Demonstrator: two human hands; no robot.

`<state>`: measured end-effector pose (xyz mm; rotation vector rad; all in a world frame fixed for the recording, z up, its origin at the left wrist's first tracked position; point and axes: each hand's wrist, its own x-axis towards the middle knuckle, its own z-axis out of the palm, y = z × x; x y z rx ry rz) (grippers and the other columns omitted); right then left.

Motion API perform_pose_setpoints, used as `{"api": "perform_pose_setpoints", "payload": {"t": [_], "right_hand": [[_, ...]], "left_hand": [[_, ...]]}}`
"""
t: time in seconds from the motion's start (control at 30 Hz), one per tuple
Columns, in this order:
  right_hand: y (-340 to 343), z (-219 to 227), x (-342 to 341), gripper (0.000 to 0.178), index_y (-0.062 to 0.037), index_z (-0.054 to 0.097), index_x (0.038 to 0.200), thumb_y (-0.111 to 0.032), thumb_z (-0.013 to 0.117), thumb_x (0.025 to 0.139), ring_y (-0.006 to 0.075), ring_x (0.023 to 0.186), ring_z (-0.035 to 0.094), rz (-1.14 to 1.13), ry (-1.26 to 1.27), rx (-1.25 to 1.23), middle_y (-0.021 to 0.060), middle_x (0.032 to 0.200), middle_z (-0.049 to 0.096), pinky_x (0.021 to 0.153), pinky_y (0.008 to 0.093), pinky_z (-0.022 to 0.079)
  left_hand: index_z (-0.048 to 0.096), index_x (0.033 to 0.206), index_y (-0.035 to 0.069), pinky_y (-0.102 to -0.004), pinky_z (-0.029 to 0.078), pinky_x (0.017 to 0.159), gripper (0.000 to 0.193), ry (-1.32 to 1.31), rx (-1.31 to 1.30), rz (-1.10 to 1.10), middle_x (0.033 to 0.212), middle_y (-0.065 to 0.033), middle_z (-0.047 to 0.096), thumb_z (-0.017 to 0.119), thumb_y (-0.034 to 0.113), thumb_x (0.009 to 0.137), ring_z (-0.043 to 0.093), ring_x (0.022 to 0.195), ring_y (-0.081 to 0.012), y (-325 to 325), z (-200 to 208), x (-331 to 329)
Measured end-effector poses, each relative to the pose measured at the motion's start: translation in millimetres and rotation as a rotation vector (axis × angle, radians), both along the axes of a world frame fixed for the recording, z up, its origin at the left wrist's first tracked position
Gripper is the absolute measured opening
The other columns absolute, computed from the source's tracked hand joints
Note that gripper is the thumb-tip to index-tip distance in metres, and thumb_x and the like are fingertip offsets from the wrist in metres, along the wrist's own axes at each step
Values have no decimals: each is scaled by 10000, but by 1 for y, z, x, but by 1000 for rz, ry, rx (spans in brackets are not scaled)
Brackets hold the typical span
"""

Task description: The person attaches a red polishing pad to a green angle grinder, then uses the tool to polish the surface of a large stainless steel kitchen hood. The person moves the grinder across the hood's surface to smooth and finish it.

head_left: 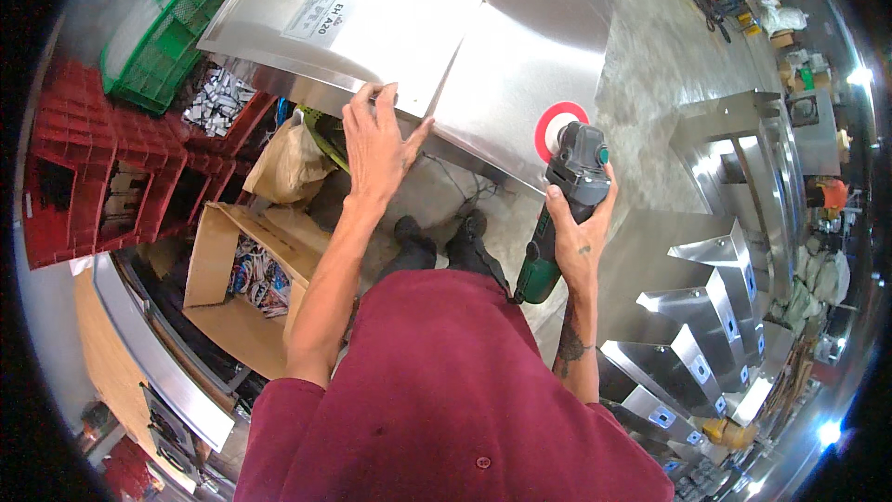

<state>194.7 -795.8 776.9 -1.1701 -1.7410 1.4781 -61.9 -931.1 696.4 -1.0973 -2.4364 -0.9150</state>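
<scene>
A dark green and black angle grinder (583, 167) is in my right hand (583, 240), its fingers wrapped round the body. Its red-rimmed disc with a pale centre (561, 126) lies over the near right part of a shiny sheet-metal panel (506, 84); whether it touches the metal I cannot tell. My left hand (376, 151) rests on the near edge of the neighbouring metal panel (400, 19), fingertips on top and thumb stretched toward the seam between the two. That hand grips nothing. A printed label (313, 16) is stuck on the left panel.
Red plastic crates (79, 144), a green basket (163, 60) and small metal parts (218, 100) stand at the left. Below are a brown sack (290, 160) and an open cardboard box (214, 260). Several bent metal pieces (688, 293) stand on the floor (650, 112) at the right.
</scene>
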Motion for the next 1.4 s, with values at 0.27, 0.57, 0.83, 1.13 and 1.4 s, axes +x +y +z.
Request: {"api": "perform_pose_setpoints", "payload": {"t": [0.27,0.57,0.83,1.13,1.4], "right_hand": [[10,-9,11,916,-59,268,1680,-208,832,974,246,1090,695,-125,35,7,194,1363,624,936,396,587],[24,-22,12,544,-84,441,1399,-310,765,1024,235,646,710,-346,324,-163,137,937,661,551,371,616],[12,-51,23,525,-83,435,1369,-322,756,1030,248,637,713,-506,437,-272,154,925,665,532,388,615],[5,-68,28,569,-79,403,1379,-337,764,1022,252,642,716,-621,482,-272,150,935,654,536,389,619],[8,-73,42,555,-78,428,1360,-354,768,1018,249,634,709,-670,451,-307,138,931,644,531,399,616]], "left_hand": [[551,1437,32,-515,422,1128,686,-90,-7,92,1369,-214,493,906,266,899,482,1309,-411,-23,3,-2],[327,1617,-82,-506,458,1176,867,-848,-226,-1011,1494,-362,528,776,314,989,565,1387,-440,-27,36,135],[170,1663,-116,-533,499,1057,944,-767,-240,-1049,1342,-360,564,718,58,914,604,1237,-519,-25,13,163],[282,1639,-60,-547,516,1017,881,-758,-262,-1028,1304,-333,607,709,83,883,628,1175,-509,-22,15,161],[664,1327,-6,-512,486,980,373,-279,26,-537,1180,-245,673,671,55,959,618,1091,-410,15,39,70]]}}
